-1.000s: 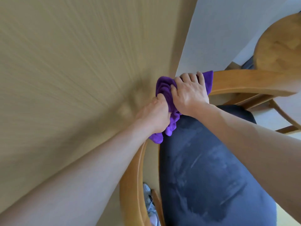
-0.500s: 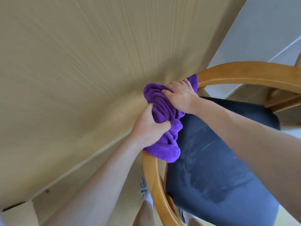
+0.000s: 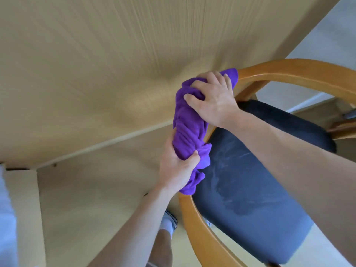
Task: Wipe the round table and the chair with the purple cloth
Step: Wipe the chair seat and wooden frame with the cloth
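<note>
Head view: your left hand (image 3: 176,167) and right hand (image 3: 212,98) both grip the bunched purple cloth (image 3: 189,132) around the chair's wooden armrest (image 3: 200,226).

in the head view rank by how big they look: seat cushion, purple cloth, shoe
1. seat cushion
2. purple cloth
3. shoe, mostly hidden by the arm and further from the camera, so its true size is unsure

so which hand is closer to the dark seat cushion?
Left. The left hand grips the purple cloth's lower end right beside the seat cushion. The right hand holds the upper end on the wooden chair rail, above the cushion's far corner.
</note>
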`<control>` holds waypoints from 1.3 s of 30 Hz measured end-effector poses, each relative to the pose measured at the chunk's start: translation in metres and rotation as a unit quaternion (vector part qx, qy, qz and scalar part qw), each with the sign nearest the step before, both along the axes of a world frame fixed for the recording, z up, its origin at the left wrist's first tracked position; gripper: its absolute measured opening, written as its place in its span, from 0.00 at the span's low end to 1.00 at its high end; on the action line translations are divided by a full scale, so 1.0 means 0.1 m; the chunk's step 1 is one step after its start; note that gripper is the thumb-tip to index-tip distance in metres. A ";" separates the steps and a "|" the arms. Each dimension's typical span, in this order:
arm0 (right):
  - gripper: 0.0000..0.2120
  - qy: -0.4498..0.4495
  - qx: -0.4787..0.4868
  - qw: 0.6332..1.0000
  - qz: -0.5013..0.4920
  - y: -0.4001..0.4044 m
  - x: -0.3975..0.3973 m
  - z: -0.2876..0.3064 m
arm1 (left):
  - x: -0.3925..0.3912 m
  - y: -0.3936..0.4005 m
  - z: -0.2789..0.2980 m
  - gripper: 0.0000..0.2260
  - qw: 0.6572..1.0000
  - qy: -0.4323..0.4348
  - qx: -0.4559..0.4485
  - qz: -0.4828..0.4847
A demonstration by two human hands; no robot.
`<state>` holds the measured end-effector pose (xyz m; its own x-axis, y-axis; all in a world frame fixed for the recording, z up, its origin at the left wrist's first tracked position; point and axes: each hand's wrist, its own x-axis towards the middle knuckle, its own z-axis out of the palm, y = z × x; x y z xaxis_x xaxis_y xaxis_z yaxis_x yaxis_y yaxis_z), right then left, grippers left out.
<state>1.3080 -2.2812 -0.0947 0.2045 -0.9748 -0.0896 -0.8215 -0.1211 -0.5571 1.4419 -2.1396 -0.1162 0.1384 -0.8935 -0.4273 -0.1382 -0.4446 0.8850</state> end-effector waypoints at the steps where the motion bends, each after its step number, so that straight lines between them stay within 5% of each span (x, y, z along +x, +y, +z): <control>1: 0.17 0.001 -0.010 1.000 0.004 0.06 0.04 0.01 | -0.02 0.10 -0.01 0.22 1.000 0.001 0.005 0.013; 10: 0.19 0.129 -0.084 0.979 0.131 1.07 0.43 -0.01 | -0.14 0.92 -0.05 0.30 0.999 0.004 0.005 0.043; 19: 0.23 0.139 0.014 0.971 0.196 2.19 0.50 -0.22 | -0.24 2.05 -0.02 0.28 0.997 0.051 0.062 0.014; 28: 0.27 0.096 0.113 0.979 0.138 3.29 0.18 -0.14 | -0.34 2.89 0.18 0.27 0.981 0.004 0.165 -0.103; 32: 0.32 0.145 0.150 0.974 0.093 3.90 -0.20 -0.10 | -0.35 3.23 0.30 0.21 0.964 -0.021 0.173 -0.200; 39: 0.30 0.183 0.161 0.970 -0.017 4.73 -1.21 -0.10 | -0.78 3.73 0.34 0.04 0.953 -0.033 0.199 -0.226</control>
